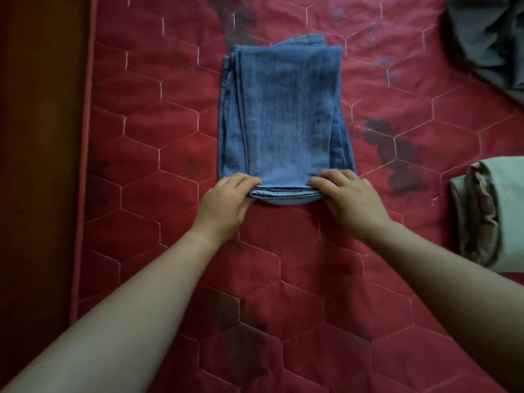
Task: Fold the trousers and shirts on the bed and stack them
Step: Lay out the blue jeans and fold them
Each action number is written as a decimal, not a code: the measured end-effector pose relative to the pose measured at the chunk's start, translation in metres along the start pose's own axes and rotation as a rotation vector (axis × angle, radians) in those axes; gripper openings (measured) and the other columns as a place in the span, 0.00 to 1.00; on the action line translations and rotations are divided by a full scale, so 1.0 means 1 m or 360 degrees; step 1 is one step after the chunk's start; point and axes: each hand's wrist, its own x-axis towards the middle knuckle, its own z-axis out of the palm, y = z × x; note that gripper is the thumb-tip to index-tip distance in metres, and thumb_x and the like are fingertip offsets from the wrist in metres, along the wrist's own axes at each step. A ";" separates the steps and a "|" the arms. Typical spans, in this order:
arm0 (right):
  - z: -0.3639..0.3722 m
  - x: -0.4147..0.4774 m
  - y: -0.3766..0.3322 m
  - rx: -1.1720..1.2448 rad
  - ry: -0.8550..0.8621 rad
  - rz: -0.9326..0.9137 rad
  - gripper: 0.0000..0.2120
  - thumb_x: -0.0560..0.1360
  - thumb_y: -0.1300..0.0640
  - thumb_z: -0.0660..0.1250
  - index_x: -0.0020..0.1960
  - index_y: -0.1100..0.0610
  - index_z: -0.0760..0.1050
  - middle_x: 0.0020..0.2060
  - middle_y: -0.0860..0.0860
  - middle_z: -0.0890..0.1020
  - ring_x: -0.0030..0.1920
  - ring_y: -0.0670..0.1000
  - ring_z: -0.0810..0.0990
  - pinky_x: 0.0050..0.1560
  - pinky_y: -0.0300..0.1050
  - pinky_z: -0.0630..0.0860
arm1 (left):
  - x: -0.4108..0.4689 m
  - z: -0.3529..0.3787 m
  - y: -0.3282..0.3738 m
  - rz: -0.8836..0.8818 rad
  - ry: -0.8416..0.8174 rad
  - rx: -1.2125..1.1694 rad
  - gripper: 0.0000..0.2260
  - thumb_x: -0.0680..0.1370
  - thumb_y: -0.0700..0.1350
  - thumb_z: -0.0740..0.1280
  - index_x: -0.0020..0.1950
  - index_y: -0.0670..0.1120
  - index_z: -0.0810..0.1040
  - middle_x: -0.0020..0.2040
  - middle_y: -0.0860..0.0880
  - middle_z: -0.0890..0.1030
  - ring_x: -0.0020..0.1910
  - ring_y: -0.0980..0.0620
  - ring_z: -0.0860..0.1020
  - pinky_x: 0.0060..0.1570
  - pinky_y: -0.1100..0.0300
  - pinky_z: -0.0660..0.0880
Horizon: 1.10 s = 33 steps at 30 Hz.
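— Since the blue trousers (283,120) lie folded into a narrow block in the middle of the red quilted bed (158,131), which step would you say this is?

— The last fold, or the lift to the stack. The left hand (229,199) and right hand (348,199) each grip a near corner, fingers curled over the layered edge.

— What does the next move call for?

— Either doubling the near end away towards the far edge, or raising the whole block level so that the layers do not slide apart. The left-hand edges look uneven, so I would keep both corners pinched together. The pale folded garment (502,214) at the right seems the likely base of the stack.

— What can't you make out?

— Both thumbs are hidden under the denim. The pale garment is cut off by the frame, so I cannot tell shirt from trousers. The grey cloth (487,38) in the far right corner is cropped too and looks unfolded.
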 end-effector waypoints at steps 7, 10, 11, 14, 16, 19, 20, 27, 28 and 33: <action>-0.078 -0.072 -0.026 0.0395 -0.0275 0.0018 0.15 0.75 0.53 0.67 0.61 0.52 0.75 0.52 0.50 0.81 0.52 0.55 0.79 0.48 0.52 0.77 | -0.075 -0.060 0.055 0.0030 -0.0144 -0.0111 0.13 0.75 0.49 0.63 0.58 0.49 0.77 0.51 0.53 0.81 0.50 0.50 0.80 0.53 0.54 0.69; -0.123 -0.085 -0.032 0.0486 -0.0338 -0.0033 0.14 0.75 0.53 0.67 0.60 0.51 0.74 0.50 0.48 0.82 0.49 0.53 0.80 0.45 0.51 0.77 | -0.086 -0.093 0.076 0.0054 -0.0187 -0.0308 0.14 0.74 0.50 0.62 0.57 0.48 0.77 0.51 0.53 0.82 0.49 0.50 0.80 0.47 0.56 0.75; -0.135 -0.083 -0.033 0.0508 -0.0305 -0.0045 0.14 0.74 0.53 0.67 0.60 0.51 0.75 0.49 0.48 0.82 0.48 0.53 0.81 0.44 0.50 0.77 | -0.083 -0.102 0.079 0.0064 -0.0161 -0.0347 0.14 0.74 0.50 0.62 0.57 0.48 0.77 0.51 0.52 0.82 0.49 0.50 0.80 0.48 0.55 0.76; -0.149 -0.056 -0.031 0.0470 -0.0041 0.0005 0.15 0.73 0.55 0.69 0.59 0.54 0.77 0.51 0.51 0.83 0.49 0.55 0.82 0.46 0.53 0.78 | -0.055 -0.115 0.074 0.0035 0.0006 -0.0343 0.16 0.73 0.50 0.63 0.57 0.46 0.78 0.52 0.49 0.82 0.52 0.47 0.80 0.51 0.55 0.76; -0.142 -0.025 -0.030 0.0351 0.0238 0.0146 0.15 0.73 0.55 0.69 0.59 0.56 0.77 0.53 0.54 0.81 0.52 0.58 0.80 0.51 0.55 0.76 | -0.025 -0.111 0.061 -0.0087 0.0174 -0.0273 0.16 0.73 0.51 0.62 0.57 0.46 0.78 0.53 0.47 0.82 0.52 0.45 0.80 0.52 0.55 0.75; -0.108 0.008 -0.043 -0.0087 0.0504 0.0251 0.17 0.73 0.51 0.66 0.61 0.53 0.77 0.60 0.54 0.78 0.60 0.58 0.76 0.61 0.61 0.66 | 0.018 -0.090 0.046 -0.0313 0.0321 -0.0152 0.12 0.76 0.50 0.63 0.56 0.49 0.78 0.51 0.47 0.82 0.51 0.43 0.79 0.49 0.53 0.73; -0.092 0.012 -0.049 -0.0191 0.0511 0.0193 0.17 0.73 0.50 0.64 0.60 0.52 0.77 0.61 0.53 0.77 0.62 0.58 0.75 0.62 0.65 0.63 | 0.029 -0.080 0.043 -0.0356 0.0324 -0.0086 0.11 0.77 0.50 0.63 0.56 0.49 0.77 0.51 0.48 0.82 0.51 0.43 0.78 0.49 0.52 0.71; -0.017 0.020 -0.033 -0.0190 -0.0085 0.0273 0.26 0.77 0.40 0.44 0.73 0.43 0.58 0.74 0.49 0.60 0.74 0.56 0.55 0.68 0.69 0.42 | 0.048 -0.028 0.051 -0.0214 0.0436 0.0397 0.15 0.75 0.51 0.62 0.62 0.54 0.74 0.62 0.50 0.74 0.63 0.46 0.71 0.62 0.40 0.62; -0.012 0.024 -0.029 -0.0184 -0.0087 0.0263 0.26 0.77 0.40 0.44 0.73 0.43 0.58 0.74 0.49 0.60 0.74 0.56 0.55 0.68 0.69 0.42 | 0.040 -0.017 0.055 -0.0094 0.0380 0.0433 0.16 0.75 0.52 0.60 0.62 0.54 0.74 0.63 0.49 0.74 0.64 0.46 0.71 0.63 0.38 0.62; 0.011 0.044 -0.019 -0.0203 -0.0061 0.0213 0.26 0.77 0.40 0.46 0.74 0.44 0.56 0.75 0.49 0.59 0.75 0.56 0.53 0.68 0.65 0.36 | 0.017 0.029 0.035 -0.0162 0.0069 0.0477 0.25 0.75 0.59 0.53 0.72 0.58 0.62 0.76 0.50 0.59 0.75 0.47 0.56 0.66 0.33 0.52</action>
